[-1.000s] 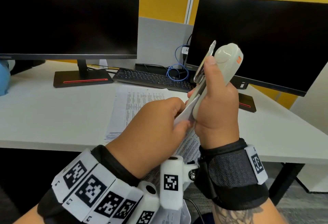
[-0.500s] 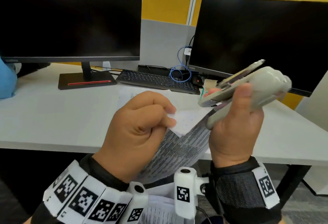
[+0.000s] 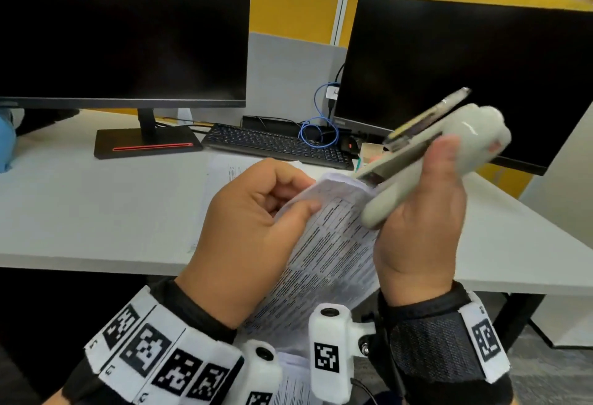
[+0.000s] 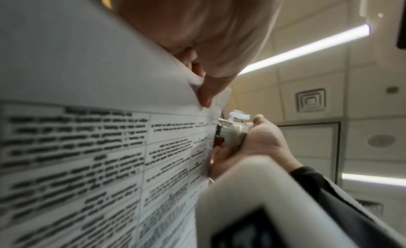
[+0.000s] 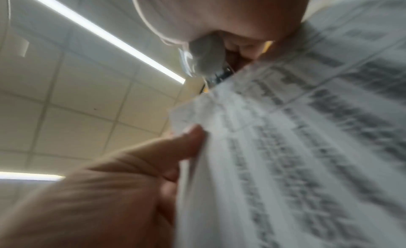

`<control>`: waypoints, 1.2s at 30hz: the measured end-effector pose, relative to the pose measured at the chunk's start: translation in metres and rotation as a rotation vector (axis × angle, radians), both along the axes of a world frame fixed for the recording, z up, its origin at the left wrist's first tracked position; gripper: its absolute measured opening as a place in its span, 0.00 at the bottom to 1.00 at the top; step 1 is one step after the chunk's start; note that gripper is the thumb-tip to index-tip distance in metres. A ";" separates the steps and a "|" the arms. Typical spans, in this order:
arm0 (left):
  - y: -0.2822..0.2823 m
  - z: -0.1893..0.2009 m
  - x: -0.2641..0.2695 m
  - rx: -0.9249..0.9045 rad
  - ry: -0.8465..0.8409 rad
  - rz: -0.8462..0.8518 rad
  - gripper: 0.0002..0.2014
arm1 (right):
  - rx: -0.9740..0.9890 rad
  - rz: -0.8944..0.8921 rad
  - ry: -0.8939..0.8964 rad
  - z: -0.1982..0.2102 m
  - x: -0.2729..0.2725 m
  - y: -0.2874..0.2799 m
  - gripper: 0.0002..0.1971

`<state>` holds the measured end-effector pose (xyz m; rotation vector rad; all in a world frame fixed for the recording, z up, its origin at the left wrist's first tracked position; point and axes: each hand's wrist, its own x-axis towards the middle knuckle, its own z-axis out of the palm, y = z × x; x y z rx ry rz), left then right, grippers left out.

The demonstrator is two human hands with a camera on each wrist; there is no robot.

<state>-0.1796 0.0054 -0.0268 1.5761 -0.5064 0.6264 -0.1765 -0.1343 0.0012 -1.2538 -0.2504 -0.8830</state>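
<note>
1. The left grip is pinching the papers by their top corner, above the counter.
2. The right grip is clasping the stapler at that corner.
3. The sheets are looking light and floppy; pinching near the corner suits them.

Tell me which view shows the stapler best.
The head view: the stapler shows nearly whole, gripped in the right hand. Left wrist shows only its small end; right wrist a blurred grey part under the palm.

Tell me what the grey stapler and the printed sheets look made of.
The pale grey stapler in the right hand: likely moulded plastic, smooth with a glossy highlight. The printed white sheets pinched by the left hand: thin matte paper, curling at the corner.
</note>
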 end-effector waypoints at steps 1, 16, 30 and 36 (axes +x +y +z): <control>-0.002 0.001 0.000 -0.033 0.064 -0.024 0.11 | -0.008 0.029 0.046 0.002 0.002 -0.001 0.19; -0.006 0.004 -0.004 -0.047 0.184 -0.190 0.10 | -0.089 -0.052 0.146 0.012 0.008 0.015 0.29; 0.014 0.017 -0.006 0.364 0.078 -0.119 0.15 | -0.001 0.046 0.025 0.002 0.008 0.029 0.13; 0.016 0.012 -0.008 0.363 -0.001 -0.045 0.13 | -0.071 0.082 -0.007 -0.005 0.010 0.034 0.11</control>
